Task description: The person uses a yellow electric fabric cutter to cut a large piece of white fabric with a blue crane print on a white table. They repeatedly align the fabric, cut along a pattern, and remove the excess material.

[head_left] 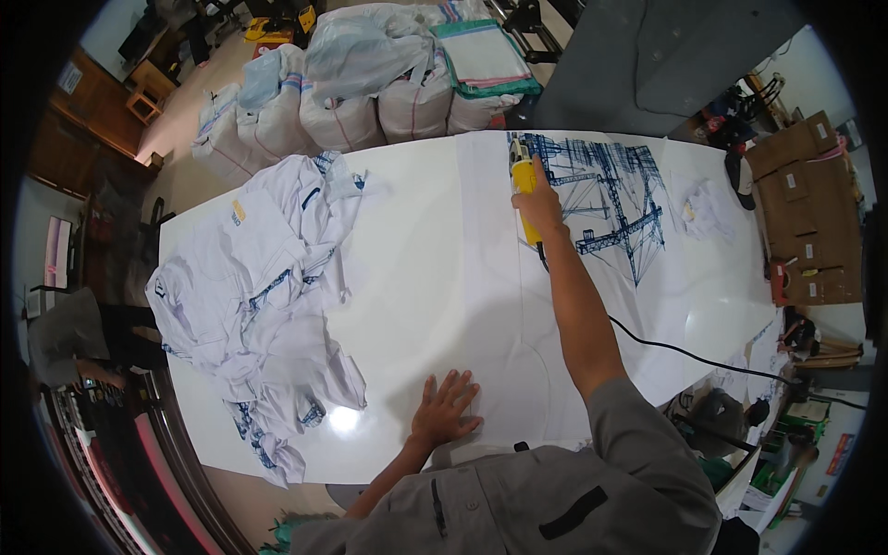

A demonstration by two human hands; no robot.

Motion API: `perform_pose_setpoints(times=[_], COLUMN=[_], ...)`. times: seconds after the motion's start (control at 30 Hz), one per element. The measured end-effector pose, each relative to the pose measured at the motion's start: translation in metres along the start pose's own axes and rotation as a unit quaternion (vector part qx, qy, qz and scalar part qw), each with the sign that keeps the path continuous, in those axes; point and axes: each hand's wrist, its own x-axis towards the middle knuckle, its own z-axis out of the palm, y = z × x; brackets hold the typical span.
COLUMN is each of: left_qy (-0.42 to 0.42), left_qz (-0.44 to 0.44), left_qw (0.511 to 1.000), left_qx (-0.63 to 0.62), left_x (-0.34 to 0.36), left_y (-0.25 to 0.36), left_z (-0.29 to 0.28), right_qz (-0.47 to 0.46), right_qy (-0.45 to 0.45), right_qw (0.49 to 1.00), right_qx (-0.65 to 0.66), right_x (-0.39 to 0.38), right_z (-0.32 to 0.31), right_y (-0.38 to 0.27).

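My right hand [544, 205] is wrapped round a yellow corded electric fabric cutter [524, 176], near the table's far edge. The cutter's metal head sits at the left border of a dark blue crane-like print [606, 199] on white fabric [504, 305]. Where its blade meets the cloth is too small to make out. Close to my body, my left hand [444, 409] lies flat with fingers spread, at the left side of the white fabric. It holds nothing.
A heap of white garments with blue trim [268, 268] covers the table's left part. Bulging white sacks [338, 116] stand beyond the far edge. The cutter's black cord [684, 346] trails right. Small white cloth pieces [708, 211] and brown cardboard [803, 203] are at the right.
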Motion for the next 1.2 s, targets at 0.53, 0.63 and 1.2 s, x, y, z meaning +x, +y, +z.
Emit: perform_pose_setpoints(times=[0.53, 0.63, 1.2], left_qy=[0.064, 0.099, 0.191], left_qz=[0.034, 0.053, -0.182], left_qw=[0.997, 0.992, 0.963], left_qx=[0.018, 0.059, 0.049], left_x=[-0.004, -0.004, -0.046], left_y=[-0.002, -0.001, 0.070], left_z=[0.003, 0.008, 0.052], right_qz=[0.026, 0.012, 0.166], right_qy=[0.024, 0.069, 0.230], right_qw=[0.979, 0.968, 0.942], right_qx=[0.202, 0.240, 0.182], right_x=[0.065, 0.012, -0.134], right_z=[-0.004, -0.024, -0.267], right_y=[0.003, 0.038, 0.488])
